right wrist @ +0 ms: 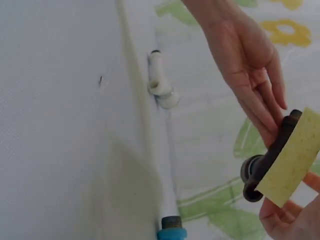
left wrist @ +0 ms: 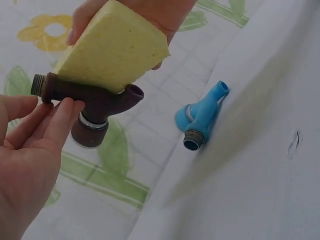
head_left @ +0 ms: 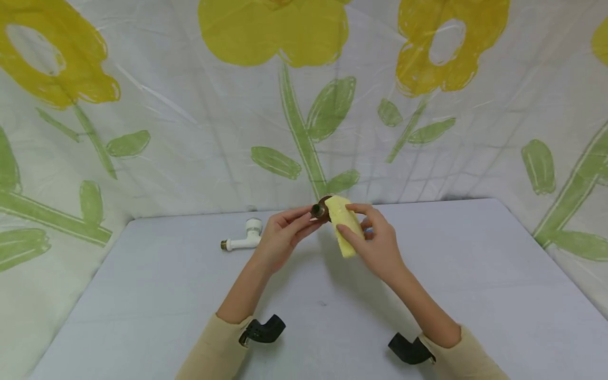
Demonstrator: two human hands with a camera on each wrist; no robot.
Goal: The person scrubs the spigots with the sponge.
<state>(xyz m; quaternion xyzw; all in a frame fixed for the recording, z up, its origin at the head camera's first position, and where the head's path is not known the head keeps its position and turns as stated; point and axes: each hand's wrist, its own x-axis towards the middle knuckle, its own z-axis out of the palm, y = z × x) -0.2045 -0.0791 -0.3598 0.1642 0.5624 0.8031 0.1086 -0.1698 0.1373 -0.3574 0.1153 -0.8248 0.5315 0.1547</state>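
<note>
My left hand (head_left: 280,237) pinches a dark brown plastic tap (left wrist: 102,102) by its threaded inlet end, held up above the table. The tap's round knob hangs downward in the left wrist view. A yellow block sponge (head_left: 344,227) is gripped between the thumb and fingers of my right hand (head_left: 378,240). One broad face of the sponge (left wrist: 112,50) lies along the tap's body, covering part of it. In the right wrist view, the sponge (right wrist: 295,160) hides much of the tap (right wrist: 274,152).
On the table (head_left: 157,295) a white tap (head_left: 244,242) lies left of my left hand, near the back edge. A blue tap (left wrist: 202,117) rests by that edge too, hidden in the head view. Behind hangs a flower-patterned sheet (head_left: 190,148). Black curved pieces (head_left: 266,330) sit at both cuffs.
</note>
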